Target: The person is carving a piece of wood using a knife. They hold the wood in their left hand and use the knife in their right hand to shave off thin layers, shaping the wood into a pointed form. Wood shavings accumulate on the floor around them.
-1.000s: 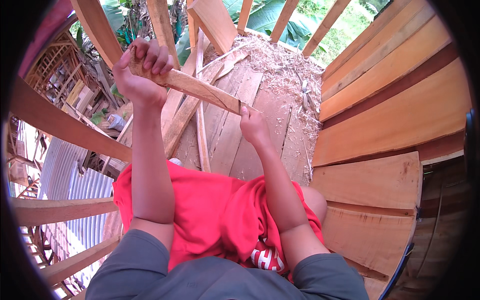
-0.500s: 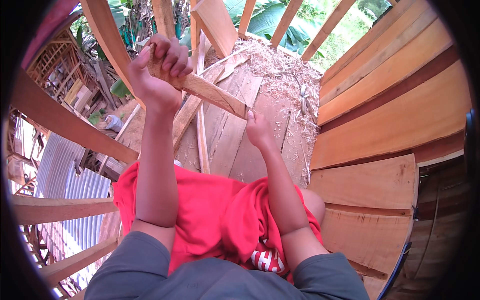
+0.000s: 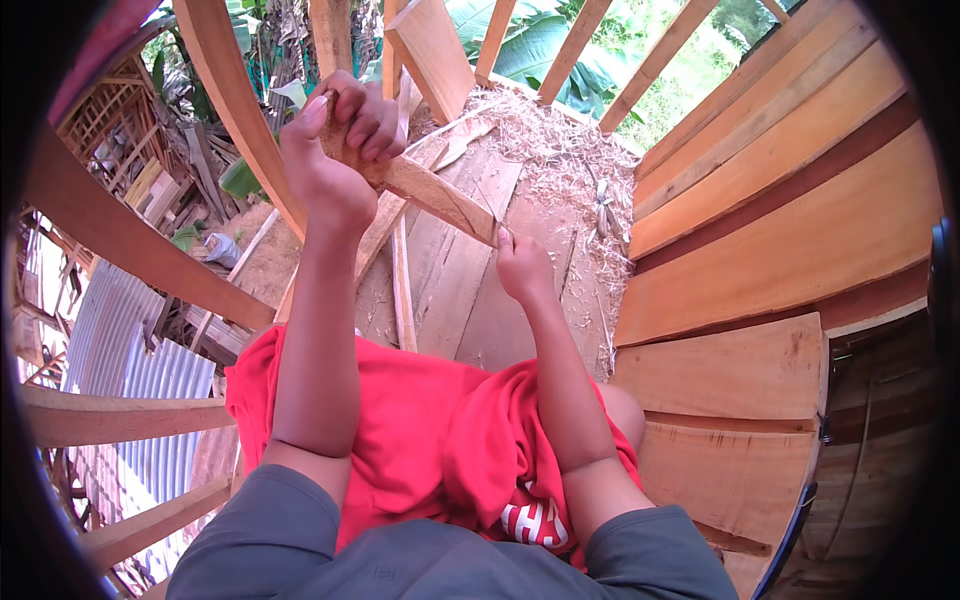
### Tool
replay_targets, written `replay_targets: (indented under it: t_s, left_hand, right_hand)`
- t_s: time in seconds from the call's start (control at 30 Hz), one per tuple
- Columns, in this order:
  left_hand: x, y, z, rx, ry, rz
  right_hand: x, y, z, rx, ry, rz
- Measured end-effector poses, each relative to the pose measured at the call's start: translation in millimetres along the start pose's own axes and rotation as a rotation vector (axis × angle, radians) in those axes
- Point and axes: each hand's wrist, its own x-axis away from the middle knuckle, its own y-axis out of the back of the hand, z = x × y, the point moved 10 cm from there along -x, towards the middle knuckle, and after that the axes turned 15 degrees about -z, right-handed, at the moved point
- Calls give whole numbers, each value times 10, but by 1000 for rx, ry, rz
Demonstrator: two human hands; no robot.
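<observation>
A short tapered wooden piece [image 3: 436,195] slants from upper left down to the right in front of me. My left hand [image 3: 335,150] is raised and closed around its upper end. My right hand [image 3: 522,265] sits lower and grips its lower end near the tip. Below them lies a floor of flat wooden boards [image 3: 470,300]. My lap, in red shorts [image 3: 420,440], fills the lower middle.
Curved wooden ribs [image 3: 240,130] rise on the left, with corrugated metal sheets [image 3: 130,360] far below. Wide curved planks [image 3: 790,200] form a wall on the right. A heap of wood shavings [image 3: 560,150] covers the far boards. Green leaves show beyond upright slats [image 3: 570,50].
Both hands have shifted to the right and slightly up, carrying the wooden piece with them. The grip on it has stayed the same.
</observation>
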Motion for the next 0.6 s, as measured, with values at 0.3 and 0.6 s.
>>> replay_targets:
  t_s: [0.3,0.6]
  left_hand:
    - [108,-138,38,-14,14,37]
    - [212,-341,84,-62,0,81]
  right_hand:
    - [50,54,-41,-5,-25,-25]
    - [84,-17,-618,136,-154,-1]
